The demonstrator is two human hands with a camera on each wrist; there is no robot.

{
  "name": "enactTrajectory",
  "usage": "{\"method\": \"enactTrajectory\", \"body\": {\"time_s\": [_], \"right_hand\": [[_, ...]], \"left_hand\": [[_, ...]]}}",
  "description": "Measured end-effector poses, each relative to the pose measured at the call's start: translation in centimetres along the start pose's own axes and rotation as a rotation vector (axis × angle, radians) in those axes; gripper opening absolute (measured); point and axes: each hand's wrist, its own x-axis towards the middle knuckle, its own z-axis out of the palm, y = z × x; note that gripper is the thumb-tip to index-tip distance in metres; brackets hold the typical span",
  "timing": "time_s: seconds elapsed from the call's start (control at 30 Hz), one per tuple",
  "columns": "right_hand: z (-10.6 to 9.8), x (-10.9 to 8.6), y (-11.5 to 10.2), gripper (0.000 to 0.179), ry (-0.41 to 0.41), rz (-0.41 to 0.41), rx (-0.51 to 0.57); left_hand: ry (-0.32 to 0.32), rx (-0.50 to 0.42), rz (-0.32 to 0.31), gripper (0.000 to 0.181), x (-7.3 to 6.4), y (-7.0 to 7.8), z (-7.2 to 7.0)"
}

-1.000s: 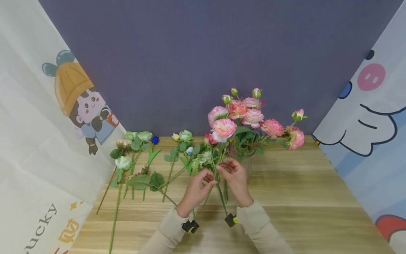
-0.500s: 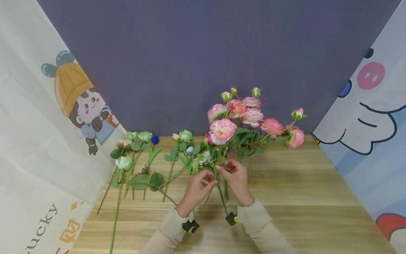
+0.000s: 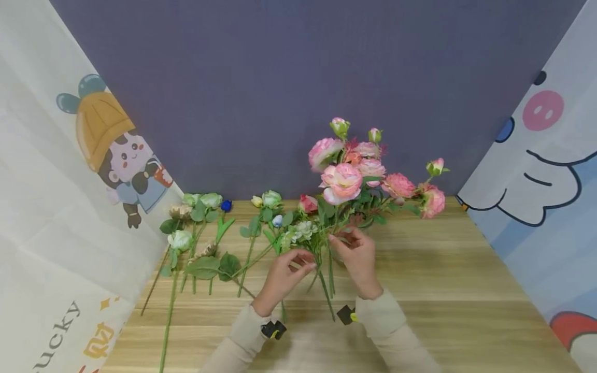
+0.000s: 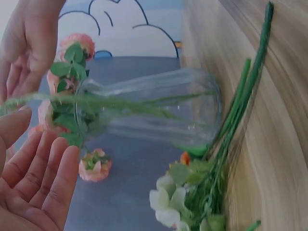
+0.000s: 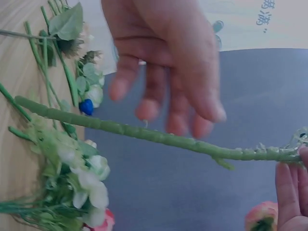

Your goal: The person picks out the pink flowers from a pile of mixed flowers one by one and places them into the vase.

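Observation:
My right hand pinches the green stem of a pink artificial peony between thumb and fingers. Its layered bloom leans above that hand, in front of other pink blooms. The right wrist view shows the bare stem running down away from the fingers. My left hand is beside the stem, fingers extended and palm turned up, holding nothing. Behind the stem in the left wrist view stands a clear glass vase with pink flowers in it; from the head it is mostly hidden by my right hand.
A white-and-green flower bunch lies left of my hands, near a red rose. Farther left, pale green roses, a blue bud and several loose stems lie on the wooden table. A dark panel closes the back.
Both hands were together at the stem; the left has now drawn off leftward and down. The right hand has shifted right with the peony, uncovering the red rose.

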Motion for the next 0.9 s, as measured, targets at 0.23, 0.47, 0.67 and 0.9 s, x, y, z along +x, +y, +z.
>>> {"method": "enactTrajectory", "body": {"time_s": [0.23,0.47,0.67,0.9], "right_hand": [[-1.1,1.1,-1.2,0.020,0.060,-0.020,0.057],[-2.3,2.6,-2.3,0.025,0.167,-0.051,0.118],[-3.6,4.2,-3.2,0.023,0.243,-0.091,0.203],[-5.2,5.6,-3.9,0.014,0.282,-0.142,0.294]], "left_hand": [[0.035,0.040,-0.065,0.015,0.4,-1.1,-2.1],[0.083,0.044,-0.137,0.015,0.6,-2.6,-4.3],[0.133,0.079,-0.164,0.016,0.4,-4.1,-6.1],[0.150,0.147,-0.224,0.019,0.0,-5.5,-7.5]]}}
